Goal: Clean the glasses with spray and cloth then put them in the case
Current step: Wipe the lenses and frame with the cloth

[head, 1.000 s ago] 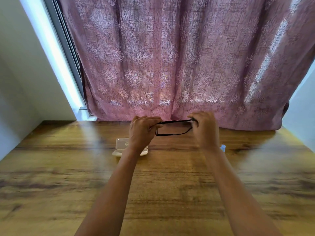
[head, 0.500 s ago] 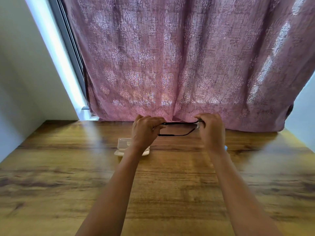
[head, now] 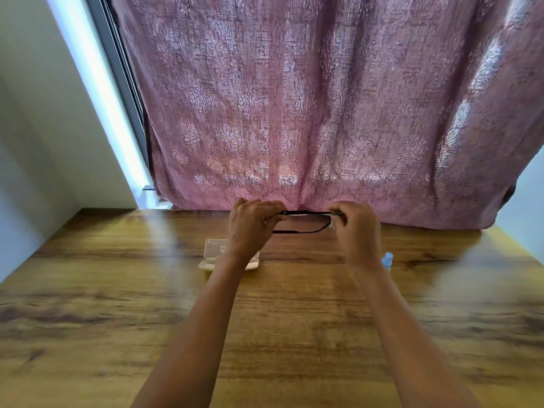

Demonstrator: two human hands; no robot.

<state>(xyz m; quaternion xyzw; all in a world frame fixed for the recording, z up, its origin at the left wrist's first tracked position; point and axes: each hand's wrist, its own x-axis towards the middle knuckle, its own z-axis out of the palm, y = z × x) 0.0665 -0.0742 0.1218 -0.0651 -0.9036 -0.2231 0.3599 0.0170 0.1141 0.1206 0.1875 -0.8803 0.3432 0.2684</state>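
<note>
Two hands, left hand (head: 250, 228) and right hand (head: 357, 231), pinch the glasses (head: 303, 222) with curled fingers above the table (head: 88, 290). The left wrist partly hides the open case (head: 212, 254) near the far edge; the spray bottle (head: 387, 259) peeks beside the right wrist.

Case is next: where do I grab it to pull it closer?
Probably take the case by its low base's left end, coming from the left: the lid looks raised behind, and the left hand, holding the glasses, hides its right part.

Black glasses (head: 303, 222), pink floral-patterned curtain (head: 323, 113), brown wood-grain table (head: 117, 290), white case (head: 213, 254).
</note>
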